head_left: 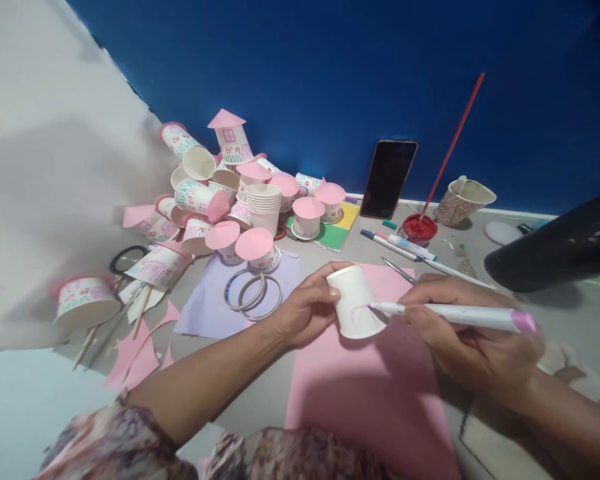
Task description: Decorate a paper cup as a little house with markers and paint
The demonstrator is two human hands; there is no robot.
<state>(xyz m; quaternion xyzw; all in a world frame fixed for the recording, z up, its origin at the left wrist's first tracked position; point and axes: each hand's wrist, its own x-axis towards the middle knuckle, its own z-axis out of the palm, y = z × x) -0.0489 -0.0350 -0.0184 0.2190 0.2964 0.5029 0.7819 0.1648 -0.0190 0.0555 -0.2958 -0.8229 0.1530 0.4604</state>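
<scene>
A white paper cup (pixel 353 300), tilted and upside down by its look, is gripped by my left hand (pixel 310 303), the thumb pressed on its side. My right hand (pixel 473 333) is closed round a white marker (pixel 460 315) with a pink end. The marker's tip touches the cup's side, where a thin pink curved line shows. Beneath both hands lies a pink paper sheet (pixel 365 393). Close to my left forearm, two tape rings (pixel 253 295) rest on a lilac sheet (pixel 195 310).
Decorated cups with pink paper roofs (pixel 233 143) crowd the back left, beside a stack of plain cups (pixel 264 207). A phone (pixel 389 179) leans on the blue wall. A red paint pot (pixel 419 229), several markers (pixel 391 244) and a black cylinder (pixel 555 240) stand or lie right.
</scene>
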